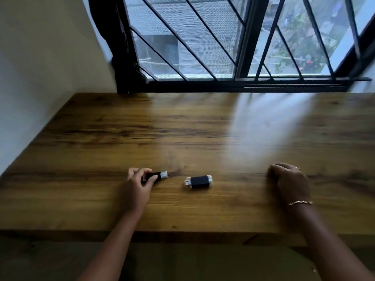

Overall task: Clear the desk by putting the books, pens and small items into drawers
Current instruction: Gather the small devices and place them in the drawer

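Gripping the first flash drive (155, 175), the left hand (138, 183) sits lower centre-left of the frame. Its fingers (142, 171) and thumb are clamped on the black body, and the silver end sticks out bare. The drive is on or just off the table (182, 128); can't tell which.

The second flash drive (198, 181) lies loose on the table just right of the first, apart from it, with no hand on it. Both look like flash drives, but they are small and a bit blurred.

Risks, as judgement:
- The grip covers only the rear part of a small smooth body, so it could slip or twist out on the lift.
- A dropped drive could skid over the near table edge, which is not far below the hands in the frame.
- A cap might pop off if squeezed.
- The loose drive is close enough to get nudged by the left hand.
- No drawer is in view, so the carry would go out of sight.

Orientation:
- First drive: long axis roughly left-right in the frame, silver end pointing right toward the second drive and tilted slightly up.
- Second drive: long axis also left-right, right end a touch higher. The clear-capped end points left and the silver end points right.

The right hand (289, 182) rests on the table lower right, well apart from both drives. Its fingers are curled under, and I can't tell if anything is inside. It wears a ring (298, 168), with a bracelet (300, 203) at the wrist.

A barred window (203, 37) fills the top of the frame, with a white wall (40, 57) at upper left.
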Tool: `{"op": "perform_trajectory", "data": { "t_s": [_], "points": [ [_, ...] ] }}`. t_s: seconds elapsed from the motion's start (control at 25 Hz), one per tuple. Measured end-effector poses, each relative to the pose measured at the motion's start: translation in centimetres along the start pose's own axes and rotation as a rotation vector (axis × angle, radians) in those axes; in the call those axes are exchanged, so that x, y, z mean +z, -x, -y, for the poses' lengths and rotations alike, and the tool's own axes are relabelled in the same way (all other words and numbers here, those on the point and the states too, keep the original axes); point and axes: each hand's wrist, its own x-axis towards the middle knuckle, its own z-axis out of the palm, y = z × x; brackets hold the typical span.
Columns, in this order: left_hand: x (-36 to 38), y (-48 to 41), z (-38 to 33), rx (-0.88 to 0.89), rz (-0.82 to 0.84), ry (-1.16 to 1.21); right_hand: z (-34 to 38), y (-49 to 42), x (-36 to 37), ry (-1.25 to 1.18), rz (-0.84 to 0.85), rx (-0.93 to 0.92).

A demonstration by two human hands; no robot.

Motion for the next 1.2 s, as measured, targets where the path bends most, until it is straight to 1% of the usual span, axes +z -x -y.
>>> {"op": "perform_trajectory", "data": {
  "t_s": [0.12,0.2,0.28,0.36,0.48,0.6,0.68,0.76,0.8,0.88,0.96,1.04,1.12,1.2],
  "points": [
    [0.2,0.2,0.2,0.002,-0.013,0.007,2.0,0.6,0.2,-0.029,-0.066,-0.129],
    [0.3,0.3,0.4,0.027,-0.03,-0.032,4.5,1.8,0.5,-0.067,-0.067,-0.3],
    [0.4,0.6,0.6,0.055,-0.036,-0.091,6.7,3.4,1.0,-0.049,-0.009,-0.438],
    [0.5,1.0,0.7,0.079,-0.04,-0.126,8.0,4.6,1.3,-0.022,0.064,-0.484],
    [0.3,1.1,0.7,0.096,-0.057,-0.165,8.9,5.5,1.8,0.008,0.083,-0.483],
    [0.5,1.0,1.0,0.114,-0.055,-0.166,10.5,6.5,2.8,-0.091,0.089,-0.368],
    [0.6,0.9,1.2,0.123,-0.054,-0.164,11.7,7.4,3.6,-0.107,0.161,-0.314],
    [0.6,0.8,1.4,0.132,-0.05,-0.171,12.7,8.1,4.4,-0.02,0.314,-0.307],
    [0.6,0.8,1.4,0.136,-0.044,-0.172,13.1,8.4,4.7,0.016,0.346,-0.319],
    [0.5,1.0,1.6,0.156,-0.026,-0.156,14.1,8.7,4.9,0.06,0.356,-0.298],
    [0.3,1.3,1.7,0.195,-0.01,-0.13,15.2,9.0,4.6,0.036,0.309,-0.271],
    [-0.4,1.9,2.1,0.256,0.018,-0.132,16.2,10.0,4.3,0.033,0.168,-0.265],
    [-1.4,3.1,2.8,0.397,-0.021,-0.183,16.5,11.5,4.6,0.053,0.0,-0.227],
    [-2.2,4.6,3.8,0.605,-0.128,-0.215,17.0,13.3,5.0,0.029,-0.102,-0.145]
  ]
}}
